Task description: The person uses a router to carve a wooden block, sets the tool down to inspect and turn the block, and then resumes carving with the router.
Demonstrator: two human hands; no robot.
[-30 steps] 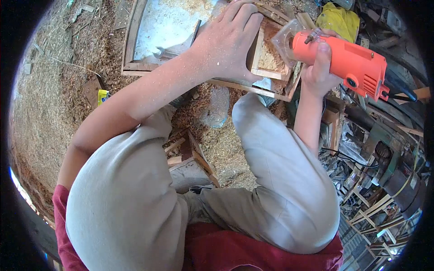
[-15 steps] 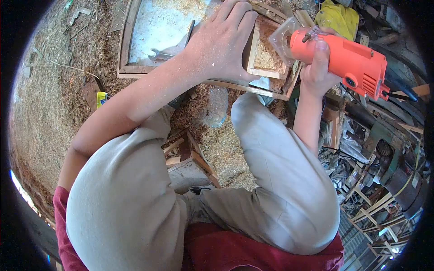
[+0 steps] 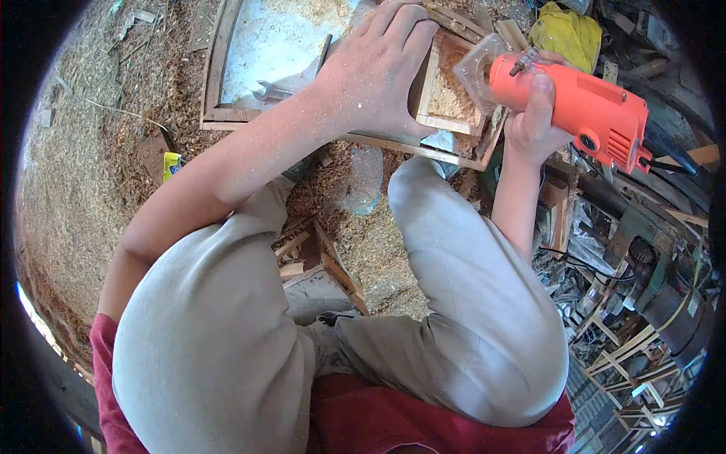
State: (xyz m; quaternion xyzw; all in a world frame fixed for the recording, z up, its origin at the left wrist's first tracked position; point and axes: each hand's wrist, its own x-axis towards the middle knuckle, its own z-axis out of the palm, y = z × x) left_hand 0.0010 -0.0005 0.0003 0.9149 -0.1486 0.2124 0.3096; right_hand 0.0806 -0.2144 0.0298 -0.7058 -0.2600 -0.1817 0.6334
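Note:
My right hand (image 3: pixel 538 113) is wrapped around an orange trim router (image 3: pixel 586 106), which lies tilted with its clear plastic base (image 3: pixel 478 72) toward the wood. My left hand (image 3: pixel 382 76) grips a small wooden frame (image 3: pixel 446 122), thumb at the near side and fingers over the far side. Pale sawdust fills the inside of that frame. Beneath it is a larger wood-edged tray (image 3: pixel 231 115) with a white, dusty surface. A wrench (image 3: pixel 271 91) lies on this surface, left of my left forearm, with a dark bar (image 3: pixel 324 53) near it.
Wood shavings (image 3: pixel 91 212) cover the ground. A clear plastic bottle (image 3: pixel 366 178) lies near my knees, beside wood offcuts (image 3: pixel 333 257). A yellow cloth (image 3: pixel 566 34) sits at the far right. The router's black cable (image 3: pixel 673 151) runs right, toward piled scrap and machinery (image 3: pixel 643 242).
The router and my right hand have shifted very slightly to the right, along with the surrounding view. Both hands keep their holds.

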